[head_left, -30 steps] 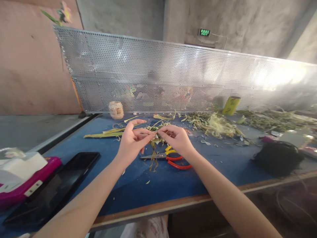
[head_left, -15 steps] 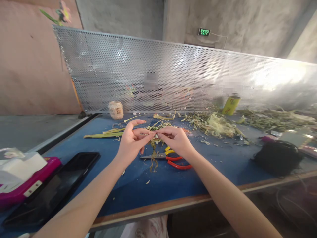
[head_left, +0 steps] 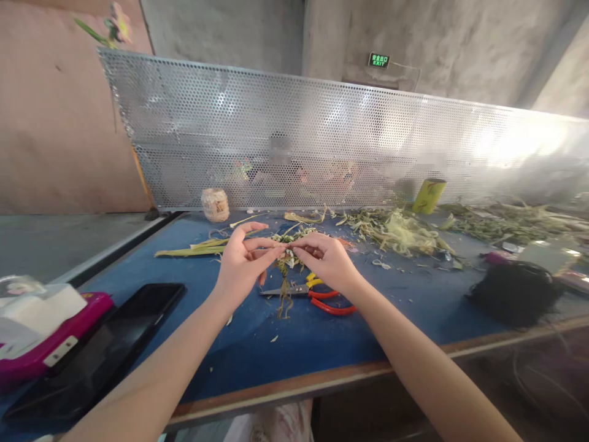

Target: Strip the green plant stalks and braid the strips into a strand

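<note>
My left hand (head_left: pixel 246 261) and my right hand (head_left: pixel 326 256) meet over the blue table, thumbs and forefingers pinched together at their tips. From the pinch hangs a knotted piece of greenish-brown plant fibre (head_left: pixel 284 279), its loose strands ending low. What exactly sits between the fingertips is hidden. Under the fibre lie scissors (head_left: pixel 317 293) with red and yellow handles, blades pointing left. Behind my fingers is a small heap of green and white plant scraps (head_left: pixel 299 233). Left of my left hand lie long yellow-green leaf strips (head_left: pixel 191 250).
A twine roll (head_left: pixel 215 204) stands by the perforated metal screen (head_left: pixel 294 110). At left are a black phone-like slab (head_left: pixel 101 344) and a magenta power strip (head_left: pixel 69 344). Dry husk piles (head_left: pixel 396 230), a yellow-green box (head_left: pixel 429 195) and a black pouch (head_left: pixel 515 294) lie right.
Almost nothing differs. Both hands keep their pinch, and the left hand with the hanging fibre has shifted very slightly left.
</note>
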The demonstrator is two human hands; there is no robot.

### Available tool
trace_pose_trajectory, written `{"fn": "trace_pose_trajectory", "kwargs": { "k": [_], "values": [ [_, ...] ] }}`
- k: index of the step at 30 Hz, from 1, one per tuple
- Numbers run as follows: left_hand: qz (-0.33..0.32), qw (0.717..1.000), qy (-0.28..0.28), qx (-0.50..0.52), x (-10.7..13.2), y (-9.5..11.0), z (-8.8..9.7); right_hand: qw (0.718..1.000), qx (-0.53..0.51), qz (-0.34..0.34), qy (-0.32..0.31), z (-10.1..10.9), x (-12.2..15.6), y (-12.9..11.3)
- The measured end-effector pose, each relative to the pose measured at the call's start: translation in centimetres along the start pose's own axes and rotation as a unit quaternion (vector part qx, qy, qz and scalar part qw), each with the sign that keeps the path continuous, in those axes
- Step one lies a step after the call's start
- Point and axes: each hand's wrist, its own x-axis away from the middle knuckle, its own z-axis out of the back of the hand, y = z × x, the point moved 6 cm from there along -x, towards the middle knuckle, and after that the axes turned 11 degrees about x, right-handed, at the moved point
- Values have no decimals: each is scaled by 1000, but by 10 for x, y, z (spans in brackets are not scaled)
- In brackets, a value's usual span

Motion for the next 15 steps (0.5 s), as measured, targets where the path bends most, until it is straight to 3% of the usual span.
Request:
{"fn": "trace_pose_trajectory", "kwargs": {
  "k": [15],
  "values": [
    [4, 1000, -13, -13, 1, -3, -1, 998, 32, 47, -22, -2, 2, -7]
  ]
}}
